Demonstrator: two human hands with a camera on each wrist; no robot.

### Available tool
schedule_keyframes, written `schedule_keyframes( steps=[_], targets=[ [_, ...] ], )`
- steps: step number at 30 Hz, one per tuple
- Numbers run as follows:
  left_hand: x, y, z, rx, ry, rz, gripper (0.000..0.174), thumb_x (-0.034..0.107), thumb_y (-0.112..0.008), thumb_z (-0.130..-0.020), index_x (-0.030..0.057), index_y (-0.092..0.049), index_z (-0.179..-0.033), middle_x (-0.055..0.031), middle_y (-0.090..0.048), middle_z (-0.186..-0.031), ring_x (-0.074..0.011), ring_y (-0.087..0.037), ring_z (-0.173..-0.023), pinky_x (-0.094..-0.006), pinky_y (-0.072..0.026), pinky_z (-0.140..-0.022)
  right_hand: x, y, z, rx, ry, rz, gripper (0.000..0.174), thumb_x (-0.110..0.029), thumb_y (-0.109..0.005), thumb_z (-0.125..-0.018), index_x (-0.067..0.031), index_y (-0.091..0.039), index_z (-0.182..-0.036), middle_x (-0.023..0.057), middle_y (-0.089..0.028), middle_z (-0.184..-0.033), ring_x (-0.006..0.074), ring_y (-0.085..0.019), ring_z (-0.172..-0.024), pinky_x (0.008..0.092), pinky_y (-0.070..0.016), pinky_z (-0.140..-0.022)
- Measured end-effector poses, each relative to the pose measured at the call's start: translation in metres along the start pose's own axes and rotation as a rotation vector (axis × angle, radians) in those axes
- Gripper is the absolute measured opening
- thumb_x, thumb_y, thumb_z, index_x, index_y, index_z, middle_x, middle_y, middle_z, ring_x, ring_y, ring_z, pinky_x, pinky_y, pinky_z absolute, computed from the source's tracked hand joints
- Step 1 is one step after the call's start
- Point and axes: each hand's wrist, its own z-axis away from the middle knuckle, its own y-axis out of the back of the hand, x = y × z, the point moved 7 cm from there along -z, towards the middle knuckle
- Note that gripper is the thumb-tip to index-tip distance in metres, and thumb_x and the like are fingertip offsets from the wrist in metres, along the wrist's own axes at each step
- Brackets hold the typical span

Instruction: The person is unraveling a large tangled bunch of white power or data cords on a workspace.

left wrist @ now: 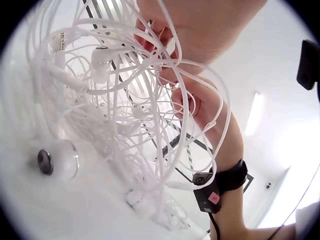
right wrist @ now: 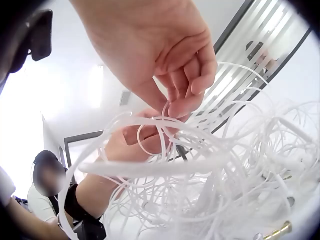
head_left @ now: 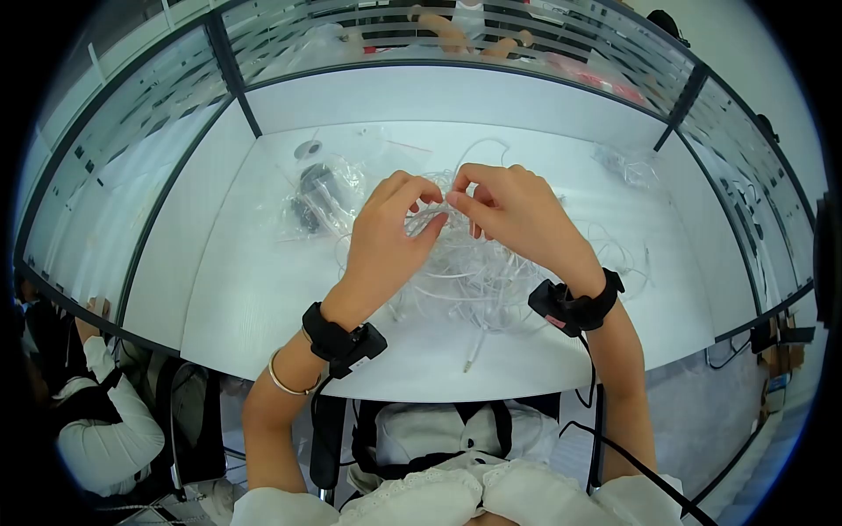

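Observation:
A large tangle of white earphone cables (head_left: 474, 285) lies on the white table, its upper strands raised between both hands. My left hand (head_left: 381, 237) grips a bundle of strands between thumb and curled fingers. Close beside it, my right hand (head_left: 524, 215) pinches a thin cable; in the right wrist view thumb and forefinger meet on the cable (right wrist: 165, 107). A white earbud (left wrist: 62, 159) with a dark mesh end hangs near the table in the left wrist view. At the lower right of the right wrist view shows a gold jack plug (right wrist: 277, 232).
Left of the tangle is a clear plastic bag (head_left: 338, 180) with dark items. Another crumpled clear bag (head_left: 627, 165) lies at the back right. One plug (head_left: 469, 359) points toward the table's front edge. A low partition (head_left: 456, 98) encloses the table; a person (head_left: 110, 430) sits at the left.

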Motion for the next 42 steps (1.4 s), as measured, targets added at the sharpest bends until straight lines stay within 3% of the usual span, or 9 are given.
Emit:
schedule_keyframes(
  steps=[9, 13, 17, 26, 29, 32, 35, 40, 42],
  targets=[
    [0.017, 0.007, 0.003, 0.134, -0.205, -0.233, 0.018, -0.004, -0.07, -0.069, 0.0037, -0.059, -0.081, -0.0053, -0.055, -0.087, -0.0231, -0.057, -0.08, -0.0319, -0.0457, -0.068, 0.011, -0.003, -0.004, -0.053, -0.098, -0.158, 0.024, -0.025, -0.059, -0.091, -0.0055, -0.061, -0.078, 0.0025, -0.062, -0.056, 0.0096, -0.057, -0.049, 0.0232, -0.0402, -0.048],
    [0.019, 0.01, 0.003, 0.133, -0.225, -0.214, 0.016, -0.004, -0.069, -0.07, 0.0032, -0.059, -0.08, -0.0061, -0.054, -0.087, -0.0228, -0.056, -0.082, -0.0317, -0.0445, -0.069, 0.016, -0.002, -0.005, 0.013, -0.046, 0.003, 0.022, -0.028, -0.059, -0.09, -0.0087, -0.063, -0.08, 0.0006, -0.062, -0.056, 0.0109, -0.058, -0.05, 0.0249, -0.0402, -0.05],
    [0.015, 0.013, 0.002, 0.181, -0.242, -0.091, 0.015, -0.004, -0.068, -0.072, 0.0024, -0.06, -0.082, -0.0072, -0.054, -0.091, -0.0221, -0.055, -0.082, -0.0309, -0.0434, -0.071, 0.027, 0.002, -0.009, 0.06, -0.094, 0.058, 0.022, -0.028, -0.061, -0.087, -0.0066, -0.065, -0.082, 0.0063, -0.063, -0.06, 0.0219, -0.06, -0.055, 0.0316, -0.0444, -0.055],
    [-0.007, 0.006, -0.003, -0.039, -0.016, 0.414, 0.019, -0.004, -0.056, -0.065, 0.0027, -0.042, -0.076, -0.0058, -0.04, -0.084, -0.0168, -0.042, -0.078, -0.0264, -0.0373, -0.074, 0.032, 0.006, -0.012, 0.07, -0.083, 0.011, 0.024, -0.03, -0.061, -0.087, -0.0069, -0.065, -0.082, 0.0076, -0.066, -0.076, 0.0241, -0.061, -0.069, 0.0343, -0.0466, -0.061],
    [-0.013, 0.0, -0.001, -0.153, 0.058, 0.632, 0.022, -0.003, -0.059, -0.065, 0.0046, -0.039, -0.073, -0.0044, -0.038, -0.085, -0.015, -0.039, -0.078, -0.0245, -0.0341, -0.074, 0.033, 0.005, -0.01, 0.1, -0.066, 0.008, 0.023, -0.028, -0.06, -0.089, -0.0064, -0.065, -0.083, 0.0025, -0.064, -0.072, 0.0128, -0.052, -0.061, 0.0281, -0.0421, -0.059],
    [-0.009, -0.002, 0.0, -0.215, 0.112, 0.82, 0.026, -0.003, -0.06, -0.07, 0.0076, -0.037, -0.068, -0.0029, -0.04, -0.085, -0.0116, -0.039, -0.077, -0.0233, -0.0336, -0.071, 0.041, 0.005, -0.011, 0.09, -0.081, -0.037, 0.023, -0.029, -0.061, -0.087, -0.0077, -0.066, -0.083, 0.0075, -0.066, -0.075, 0.0232, -0.06, -0.067, 0.0339, -0.0462, -0.061],
    [-0.01, 0.004, -0.002, -0.182, 0.111, 0.907, 0.03, -0.003, -0.061, -0.076, 0.0094, -0.036, -0.066, -0.0016, -0.043, -0.083, -0.0087, -0.039, -0.075, -0.0221, -0.0324, -0.067, 0.048, 0.007, -0.012, 0.09, -0.086, 0.035, 0.023, -0.027, -0.06, -0.089, -0.006, -0.066, -0.082, 0.0021, -0.065, -0.072, 0.0124, -0.052, -0.061, 0.0274, -0.0422, -0.059],
    [-0.01, 0.021, -0.007, -0.003, 0.16, 0.864, 0.032, 0.003, -0.063, -0.087, 0.0089, -0.041, -0.064, 0.0061, -0.038, -0.062, -0.0018, -0.027, -0.051, -0.0206, -0.0203, -0.047, 0.055, 0.008, -0.01, 0.09, -0.085, -0.019, 0.024, -0.029, -0.059, -0.089, -0.0062, -0.066, -0.084, 0.0023, -0.065, -0.072, 0.0129, -0.052, -0.062, 0.0281, -0.0424, -0.06],
    [-0.016, 0.026, -0.007, 0.094, 0.216, 0.694, 0.032, 0.006, -0.063, -0.088, 0.009, -0.041, -0.065, 0.0073, -0.034, -0.06, -0.001, -0.025, -0.051, -0.021, -0.0186, -0.047, 0.054, 0.008, -0.011, 0.084, -0.074, -0.013, 0.025, -0.029, -0.059, -0.089, -0.0064, -0.067, -0.084, 0.0022, -0.065, -0.072, 0.0131, -0.052, -0.062, 0.0282, -0.0423, -0.06]
  ],
)
